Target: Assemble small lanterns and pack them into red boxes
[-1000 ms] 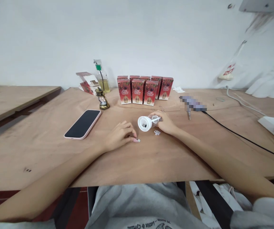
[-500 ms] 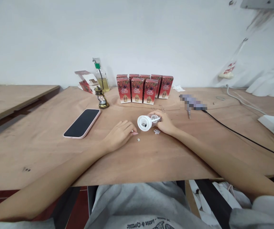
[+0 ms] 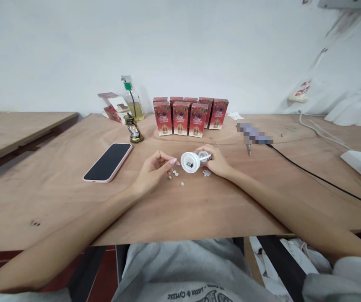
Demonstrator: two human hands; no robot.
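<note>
White round plastic piece with clear body (image 3: 187, 159) | your right hand (image 3: 219, 161) holds it over wooden tabletop (image 3: 214, 214) | your left hand (image 3: 151, 171) narrow beside it, its content unclear | step seems fine fingertip work; next move needs steady aim

Head-worn; facing forward (and down)

The left hand (image 3: 152, 170) has turned, thumb uppermost — more small discs (image 3: 176, 174) now show beside it.
</note>
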